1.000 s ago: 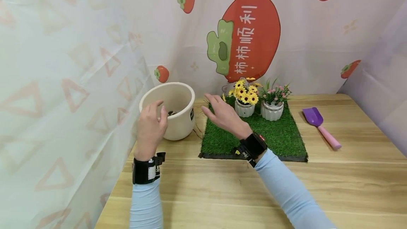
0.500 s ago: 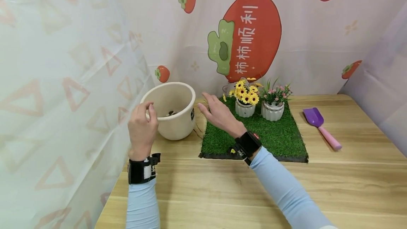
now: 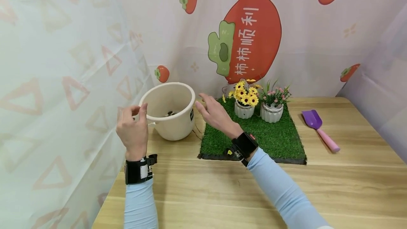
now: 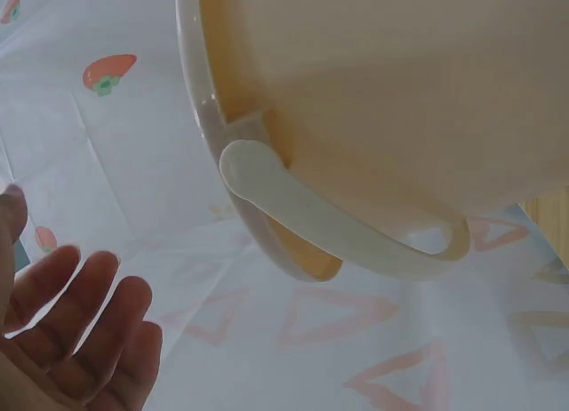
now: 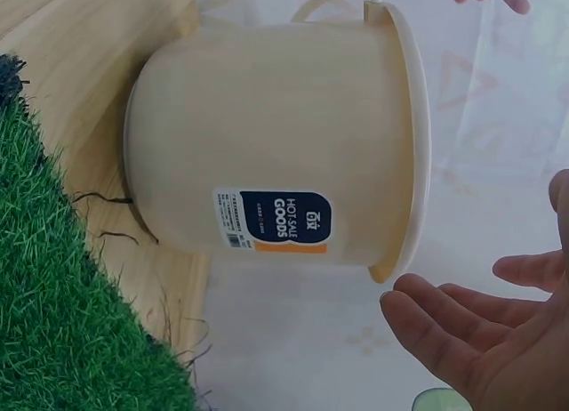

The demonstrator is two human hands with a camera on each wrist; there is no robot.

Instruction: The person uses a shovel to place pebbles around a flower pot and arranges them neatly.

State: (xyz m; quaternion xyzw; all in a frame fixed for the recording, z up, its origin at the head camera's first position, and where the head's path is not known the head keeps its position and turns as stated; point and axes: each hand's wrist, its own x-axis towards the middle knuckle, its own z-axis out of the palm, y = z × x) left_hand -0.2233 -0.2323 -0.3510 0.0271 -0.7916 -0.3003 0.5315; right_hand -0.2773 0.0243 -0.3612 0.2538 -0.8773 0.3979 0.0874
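Observation:
A cream plastic bucket [image 3: 173, 128] stands upright on the table. Its handle [image 4: 356, 233] hangs down on the side by my left hand, and small dark and pale pieces [image 3: 170, 113], too small to identify, lie at its bottom. My left hand [image 3: 133, 130] hovers just left of the rim. In the left wrist view its loosely bent fingers [image 4: 98, 331] hold nothing and stay apart from the bucket. On the other side, my right hand [image 3: 219, 116] is beside the rim with fingers extended. The right wrist view shows its fingertips [image 5: 413, 291] close below the rim; contact is unclear.
A green turf mat [image 3: 254, 144] lies right of the bucket, bearing a pot of yellow flowers [image 3: 244, 110] and a pot of pink flowers [image 3: 271, 112]. Further right lies a purple shovel with a pink handle [image 3: 327, 140]. Patterned cloth [image 3: 79, 116] hangs at the left and back.
My left hand has shifted left, from in front of the bucket to beside it, uncovering more of the bucket's side and rim. My right hand has moved slightly left, nearer the bucket.

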